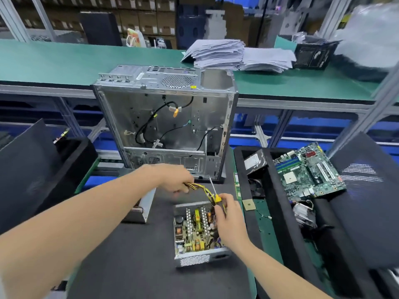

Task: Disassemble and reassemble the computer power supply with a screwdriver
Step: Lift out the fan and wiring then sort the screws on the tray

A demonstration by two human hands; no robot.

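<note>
Left hand (175,180) grips the yellow-black cable bundle (199,187), right hand (228,221) pinches the screwdriver (218,198) above the open power supply (194,258) sitting on the black mat (129,255); best lift the bundle clear before working any screw.

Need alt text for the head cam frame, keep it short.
A person's left hand grips the yellow-and-black cable bundle of an open power supply, while the right hand holds a screwdriver at its far edge. An open computer case stands behind; a motherboard lies to the right.
</note>
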